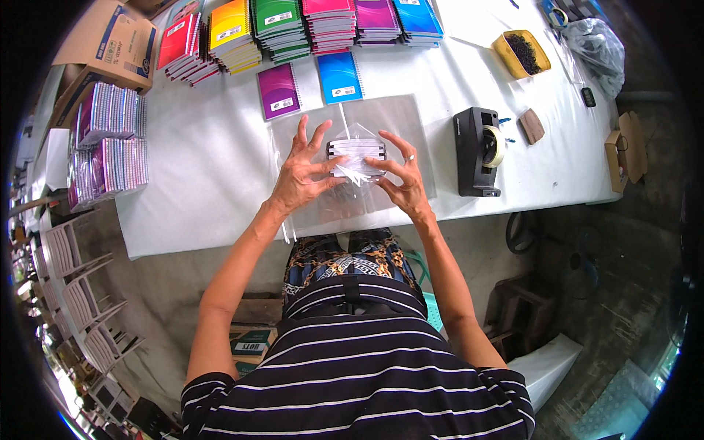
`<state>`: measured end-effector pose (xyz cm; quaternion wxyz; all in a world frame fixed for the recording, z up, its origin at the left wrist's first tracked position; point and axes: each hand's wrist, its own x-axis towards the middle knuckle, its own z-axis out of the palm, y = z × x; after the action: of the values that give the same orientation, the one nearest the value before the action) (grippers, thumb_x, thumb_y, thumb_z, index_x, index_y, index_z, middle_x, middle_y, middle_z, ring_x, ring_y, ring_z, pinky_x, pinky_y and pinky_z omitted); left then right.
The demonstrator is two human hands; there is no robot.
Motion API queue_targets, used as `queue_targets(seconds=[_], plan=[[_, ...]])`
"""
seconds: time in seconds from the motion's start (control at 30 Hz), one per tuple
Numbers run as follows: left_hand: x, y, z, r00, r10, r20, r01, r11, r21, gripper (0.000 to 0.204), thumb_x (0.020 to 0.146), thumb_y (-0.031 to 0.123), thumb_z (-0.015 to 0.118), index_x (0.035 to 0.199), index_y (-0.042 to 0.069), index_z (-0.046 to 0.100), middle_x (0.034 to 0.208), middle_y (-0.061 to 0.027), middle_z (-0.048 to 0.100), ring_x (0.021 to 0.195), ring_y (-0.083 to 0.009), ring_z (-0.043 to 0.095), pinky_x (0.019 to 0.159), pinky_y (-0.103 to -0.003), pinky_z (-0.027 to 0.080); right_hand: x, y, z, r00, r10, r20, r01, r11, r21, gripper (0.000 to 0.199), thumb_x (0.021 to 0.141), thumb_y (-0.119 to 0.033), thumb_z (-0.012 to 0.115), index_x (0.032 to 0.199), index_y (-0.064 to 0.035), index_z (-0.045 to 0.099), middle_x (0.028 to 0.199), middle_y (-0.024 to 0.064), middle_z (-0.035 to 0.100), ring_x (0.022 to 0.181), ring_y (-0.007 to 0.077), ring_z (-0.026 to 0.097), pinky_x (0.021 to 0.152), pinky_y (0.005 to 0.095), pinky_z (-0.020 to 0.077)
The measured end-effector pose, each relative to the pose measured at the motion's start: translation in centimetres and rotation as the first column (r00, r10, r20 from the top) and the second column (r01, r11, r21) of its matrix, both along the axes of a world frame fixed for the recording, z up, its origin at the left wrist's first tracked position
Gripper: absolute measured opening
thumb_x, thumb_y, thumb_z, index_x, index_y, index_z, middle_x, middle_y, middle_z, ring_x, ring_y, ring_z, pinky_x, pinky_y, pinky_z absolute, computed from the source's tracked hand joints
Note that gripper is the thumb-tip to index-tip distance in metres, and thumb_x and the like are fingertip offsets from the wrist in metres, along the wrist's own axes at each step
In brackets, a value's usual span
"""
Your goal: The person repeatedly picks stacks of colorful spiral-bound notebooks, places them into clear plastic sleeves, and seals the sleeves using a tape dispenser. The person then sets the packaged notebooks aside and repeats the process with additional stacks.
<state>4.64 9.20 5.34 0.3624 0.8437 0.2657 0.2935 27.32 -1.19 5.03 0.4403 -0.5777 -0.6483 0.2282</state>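
Observation:
A small stack of notebooks [355, 149] stands between my hands, its white page edges facing up and clear plastic gathered over its end. My left hand [302, 170] grips it from the left, thumb against the plastic, other fingers raised and spread. On the opposite side my right hand [402, 174], with a ring on one finger, presses the plastic with its fingertips and thumb. Beneath lie clear plastic sheets [418, 139] on the white-covered table [191, 176]. Just beyond them are a purple notebook [279, 91] and a blue notebook [340, 77], both spiral-bound.
A black tape dispenser [473, 154] stands right of the sheets, beside a brown block [531, 126]. Farther back is a yellow tray [544, 61] of small dark pieces. Coloured notebook stacks [279, 29] line the far edge. Wrapped notebooks [110, 147] and a cardboard box [110, 48] sit left.

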Motion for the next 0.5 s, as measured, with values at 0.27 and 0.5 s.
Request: queue_targets(seconds=[0.27, 0.5], plan=[[0.4, 1.1, 2.1, 0.991, -0.002, -0.130, 0.011, 0.998, 0.069, 0.026, 0.073, 0.028, 0.081, 0.099, 0.027, 0.077, 0.148, 0.0039, 0.045, 0.149, -0.0300, 0.006, 0.119, -0.049, 0.020, -0.5, 1.5, 2.1, 0.993, 0.004, -0.117, -0.006, 1.000, -0.015, 0.024, 0.069, -0.016, 0.082, 0.092, -0.0141, 0.075, 0.129, 0.0101, 0.057, 0.118, 0.0292, 0.054, 0.096, 0.0423, 0.0472], [1.1, 2.8, 3.2, 0.991, -0.072, -0.112, 0.069, 0.997, -0.036, 0.028, 0.073, 0.024, 0.081, 0.100, 0.028, 0.076, 0.144, 0.0087, 0.048, 0.148, -0.0300, 0.009, 0.119, -0.048, 0.022, -0.2, 2.6, 3.6, 0.998, -0.017, 0.054, 0.020, 0.999, -0.043, 0.016, 0.073, -0.018, 0.080, 0.087, -0.0113, 0.074, 0.114, 0.0064, 0.064, 0.106, 0.0244, 0.060, 0.092, 0.0406, 0.0434]])
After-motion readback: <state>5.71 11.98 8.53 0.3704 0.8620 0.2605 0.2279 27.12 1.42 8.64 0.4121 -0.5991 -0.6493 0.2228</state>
